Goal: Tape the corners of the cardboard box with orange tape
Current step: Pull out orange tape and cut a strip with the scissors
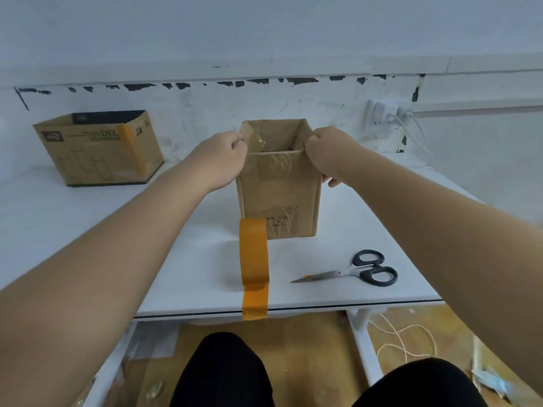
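Note:
A plain open-topped cardboard box (279,195) stands upright in the middle of the white table (88,218), with old clear tape on its front. My left hand (223,160) grips the box's upper left rim, fingers curled over the edge. My right hand (326,154) grips the upper right rim and side. A roll of orange tape (254,248) stands on edge just in front of the box, its loose end running toward me and stuck over the table's front edge (255,306).
Black-handled scissors (355,270) lie on the table right of the tape, blades pointing left. A second, printed cardboard box (97,151) with an orange strip on its corner sits at the far left by the wall. A charger and cable (393,116) are at the back right.

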The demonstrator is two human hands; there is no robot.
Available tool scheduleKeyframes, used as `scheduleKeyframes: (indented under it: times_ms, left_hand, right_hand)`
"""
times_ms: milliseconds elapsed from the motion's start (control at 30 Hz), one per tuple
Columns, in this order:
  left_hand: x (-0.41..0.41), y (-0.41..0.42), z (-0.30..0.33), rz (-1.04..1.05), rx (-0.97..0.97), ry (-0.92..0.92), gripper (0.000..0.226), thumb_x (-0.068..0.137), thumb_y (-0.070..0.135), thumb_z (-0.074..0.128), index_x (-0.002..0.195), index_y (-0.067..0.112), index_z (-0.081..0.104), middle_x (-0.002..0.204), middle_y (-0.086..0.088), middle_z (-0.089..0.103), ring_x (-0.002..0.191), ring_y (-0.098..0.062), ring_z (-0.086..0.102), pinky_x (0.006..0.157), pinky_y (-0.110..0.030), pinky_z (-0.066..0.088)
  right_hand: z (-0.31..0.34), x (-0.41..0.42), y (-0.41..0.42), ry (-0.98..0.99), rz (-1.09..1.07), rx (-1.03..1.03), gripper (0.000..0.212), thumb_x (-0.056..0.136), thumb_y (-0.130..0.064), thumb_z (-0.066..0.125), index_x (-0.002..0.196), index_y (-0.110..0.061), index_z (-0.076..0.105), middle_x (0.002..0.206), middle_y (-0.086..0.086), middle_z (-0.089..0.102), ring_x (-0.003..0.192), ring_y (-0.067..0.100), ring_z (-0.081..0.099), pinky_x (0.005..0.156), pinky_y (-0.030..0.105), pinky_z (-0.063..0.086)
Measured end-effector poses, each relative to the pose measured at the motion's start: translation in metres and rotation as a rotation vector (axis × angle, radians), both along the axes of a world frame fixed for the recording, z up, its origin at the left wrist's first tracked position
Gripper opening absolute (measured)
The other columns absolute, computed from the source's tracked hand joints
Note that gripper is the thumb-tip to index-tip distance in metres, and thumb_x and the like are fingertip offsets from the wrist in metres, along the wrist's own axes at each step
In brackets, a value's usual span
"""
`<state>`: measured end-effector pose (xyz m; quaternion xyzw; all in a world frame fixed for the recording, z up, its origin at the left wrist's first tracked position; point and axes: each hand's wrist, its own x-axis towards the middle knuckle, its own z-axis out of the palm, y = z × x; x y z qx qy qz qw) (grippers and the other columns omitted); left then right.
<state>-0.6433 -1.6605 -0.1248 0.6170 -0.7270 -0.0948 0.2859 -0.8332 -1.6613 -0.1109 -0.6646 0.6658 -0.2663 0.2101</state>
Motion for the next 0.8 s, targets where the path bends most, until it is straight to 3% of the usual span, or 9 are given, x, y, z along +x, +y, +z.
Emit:
scheduleKeyframes:
  times_ms: [133,200,267,367,433,500,600,700,800]
  left_hand:
    - [0.002,0.007,0.002,-0.029,0.036,0.031,0.04,0.101,0.032,0.02,0.133,0.026,0.044,0.128,-0.006,0.053,0.112,-0.023,0.05,0.079,-0.021,0.035]
    - [0.002,0.013,0.003,-0.007,0.032,0.04,0.048,0.102,0.039,0.018,0.147,0.027,0.028,0.148,-0.002,0.039,0.131,-0.022,0.04,0.088,-0.024,0.027]
    - [0.005,0.023,0.006,0.035,0.001,0.065,0.051,0.101,0.042,0.018,0.15,0.028,0.018,0.153,-0.003,0.032,0.129,-0.02,0.039,0.091,-0.029,0.026]
    - [0.016,0.05,0.01,0.075,-0.125,0.137,0.043,0.097,0.04,0.03,0.139,0.029,0.035,0.131,-0.005,0.048,0.115,-0.021,0.049,0.091,-0.038,0.039]
    - [0.023,0.081,0.006,0.035,-0.151,0.232,0.031,0.092,0.041,0.037,0.122,0.037,0.044,0.106,0.006,0.053,0.096,-0.012,0.054,0.074,-0.033,0.042]
    - [0.026,0.12,-0.01,-0.022,-0.105,0.289,0.023,0.086,0.047,0.04,0.107,0.044,0.048,0.091,0.016,0.053,0.083,-0.002,0.055,0.064,-0.025,0.039]
    - [0.02,0.171,-0.045,-0.09,0.018,0.294,0.022,0.081,0.052,0.042,0.098,0.047,0.054,0.087,0.025,0.056,0.077,0.003,0.055,0.06,-0.015,0.038]
    - [0.016,0.193,-0.085,-0.07,0.138,0.358,0.024,0.078,0.056,0.043,0.094,0.048,0.06,0.081,0.024,0.063,0.073,0.003,0.059,0.056,-0.012,0.044]
    - [0.016,0.197,-0.13,0.026,0.275,0.474,0.035,0.074,0.064,0.042,0.087,0.042,0.066,0.078,0.011,0.068,0.069,-0.002,0.062,0.062,-0.022,0.048]
  right_hand:
    - [-0.006,-0.004,-0.003,0.072,-0.02,-0.167,0.022,0.092,-0.017,0.029,0.089,-0.008,0.049,0.084,0.01,0.054,0.081,0.032,0.055,0.064,0.037,0.046]
    - [-0.011,-0.006,-0.001,0.157,-0.075,-0.309,0.029,0.096,-0.025,0.029,0.108,-0.011,0.052,0.095,0.008,0.054,0.091,0.03,0.052,0.071,0.034,0.037]
    - [-0.01,-0.005,0.006,0.22,-0.102,-0.479,0.036,0.098,-0.03,0.032,0.128,-0.016,0.048,0.119,0.013,0.054,0.108,0.034,0.05,0.082,0.039,0.037]
    - [-0.003,-0.002,0.025,0.16,-0.021,-0.693,0.034,0.094,-0.027,0.041,0.125,-0.02,0.052,0.124,0.009,0.051,0.114,0.031,0.044,0.093,0.035,0.034]
    - [-0.003,0.0,0.044,0.065,0.085,-0.75,0.029,0.09,-0.024,0.044,0.116,-0.019,0.057,0.115,0.006,0.053,0.109,0.027,0.047,0.093,0.032,0.038]
    - [-0.012,0.004,0.065,-0.042,0.185,-0.727,0.021,0.09,-0.022,0.047,0.105,-0.017,0.06,0.104,0.003,0.056,0.1,0.023,0.05,0.087,0.032,0.044]
    - [-0.035,0.009,0.091,-0.101,0.308,-0.622,0.015,0.093,-0.032,0.049,0.089,-0.022,0.06,0.087,-0.004,0.058,0.084,0.011,0.053,0.072,0.027,0.045]
    - [-0.066,0.013,0.105,-0.04,0.376,-0.441,0.033,0.089,-0.058,0.043,0.084,-0.029,0.058,0.081,-0.013,0.058,0.078,0.002,0.053,0.065,0.021,0.042]
    - [-0.098,0.017,0.108,-0.004,0.375,-0.302,0.049,0.079,-0.075,0.04,0.093,-0.032,0.059,0.089,-0.017,0.059,0.085,-0.001,0.054,0.069,0.02,0.045]
